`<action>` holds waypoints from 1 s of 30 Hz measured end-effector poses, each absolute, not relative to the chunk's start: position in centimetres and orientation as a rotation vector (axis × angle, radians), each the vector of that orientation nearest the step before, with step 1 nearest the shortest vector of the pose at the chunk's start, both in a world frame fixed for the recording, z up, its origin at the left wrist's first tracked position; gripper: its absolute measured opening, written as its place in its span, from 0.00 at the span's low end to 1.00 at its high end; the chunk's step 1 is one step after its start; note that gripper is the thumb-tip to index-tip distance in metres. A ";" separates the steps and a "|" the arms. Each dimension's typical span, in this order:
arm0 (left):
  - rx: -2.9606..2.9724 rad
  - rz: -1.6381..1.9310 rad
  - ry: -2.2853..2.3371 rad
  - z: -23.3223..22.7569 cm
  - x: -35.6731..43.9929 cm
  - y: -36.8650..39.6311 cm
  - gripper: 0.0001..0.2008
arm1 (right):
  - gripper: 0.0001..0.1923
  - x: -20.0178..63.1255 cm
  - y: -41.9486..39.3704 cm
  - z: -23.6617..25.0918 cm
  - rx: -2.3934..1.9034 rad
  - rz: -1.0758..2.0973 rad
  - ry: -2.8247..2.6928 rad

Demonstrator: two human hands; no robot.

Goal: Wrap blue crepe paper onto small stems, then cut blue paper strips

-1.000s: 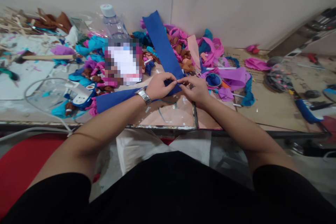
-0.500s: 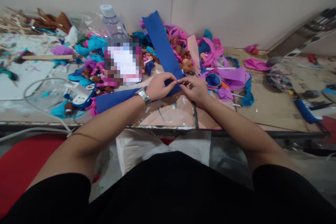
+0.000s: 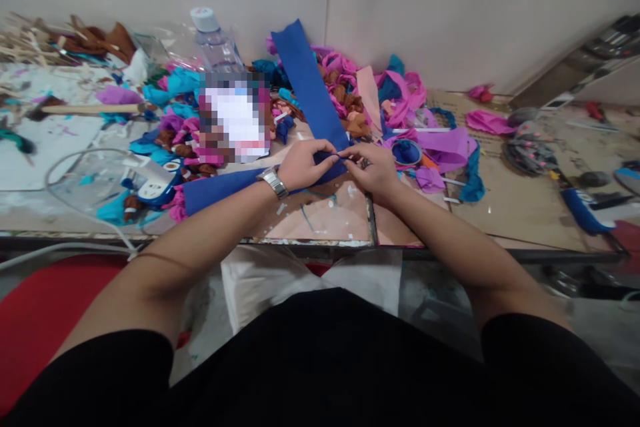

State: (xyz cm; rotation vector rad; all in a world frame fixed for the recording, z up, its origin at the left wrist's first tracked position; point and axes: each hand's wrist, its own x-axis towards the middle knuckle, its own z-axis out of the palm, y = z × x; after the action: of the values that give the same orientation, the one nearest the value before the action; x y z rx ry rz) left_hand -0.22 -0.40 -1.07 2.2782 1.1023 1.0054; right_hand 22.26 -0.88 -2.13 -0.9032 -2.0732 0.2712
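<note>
A long blue strip [image 3: 311, 83], which looks like fabric or crepe paper, bends at my hands. One arm of it reaches up toward the wall; the other runs left beneath my left wrist. My left hand [image 3: 306, 163] pinches the strip at the bend between thumb and forefinger. Directly opposite, my right hand [image 3: 373, 165] pinches the same spot, its fingertips nearly touching the left ones. A small dark object shows between the right fingers, too small to name. The fingers partly cover the bend.
Behind the strip lies a heap of pink, brown and teal pieces [image 3: 345, 77]. A plastic bottle [image 3: 215, 40] stands at the back left, near a blurred-out phone-like object [image 3: 237, 117]. A roll of tape [image 3: 406, 153], a hammer [image 3: 90, 108] and a pincushion [image 3: 531, 147] lie around.
Almost nothing differs. Both hands stay at the bend of the blue strip, with only a slight shift of the fingertips.
</note>
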 end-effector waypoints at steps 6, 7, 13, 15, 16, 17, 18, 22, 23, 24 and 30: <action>2.276 0.976 1.130 -1.0 -0.2 -0.4 0.16 | 0.07 22.4 -0.6 -2.3 -0.897 0.250 -2.080; 2.274 0.975 1.130 -1.0 -0.2 -0.4 0.17 | 0.07 22.4 -0.6 -2.3 -0.888 0.247 -2.078; 2.274 0.986 1.109 -1.2 -0.3 -0.3 0.17 | 0.07 22.3 -0.7 -2.3 -0.838 0.254 -2.070; 2.271 0.985 1.105 -1.2 -0.2 -0.3 0.18 | 0.06 22.3 -0.7 -2.3 -0.862 0.261 -2.075; 2.269 0.988 1.104 -1.3 -0.2 -0.3 0.18 | 0.06 22.3 -0.7 -2.3 -0.875 0.261 -2.076; 2.268 0.992 1.103 -1.3 -0.2 -0.3 0.17 | 0.06 22.3 -0.7 -2.3 -0.883 0.256 -2.075; 2.267 0.995 1.102 -1.3 -0.2 -0.3 0.17 | 0.05 22.3 -0.6 -2.3 -0.885 0.249 -2.074; 2.272 1.000 1.101 -1.2 -0.2 -0.4 0.17 | 0.05 22.3 -0.6 -2.4 -0.887 0.229 -2.075; 2.273 1.000 1.099 -1.2 -0.1 -0.4 0.17 | 0.05 22.3 -0.6 -2.4 -0.893 0.228 -2.076; 2.273 1.002 1.097 -1.1 -0.1 -0.4 0.17 | 0.05 22.3 -0.6 -2.4 -0.897 0.228 -2.076; 2.277 1.007 1.081 -1.2 -0.1 -0.4 0.16 | 0.07 22.3 -0.7 -2.2 -0.868 0.240 -2.067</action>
State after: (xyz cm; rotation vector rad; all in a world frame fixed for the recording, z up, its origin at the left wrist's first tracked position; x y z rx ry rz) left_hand -0.12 -0.39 -1.23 2.2768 1.0807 1.0071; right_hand 22.27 -0.72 -2.24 -0.8677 -2.0670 0.2396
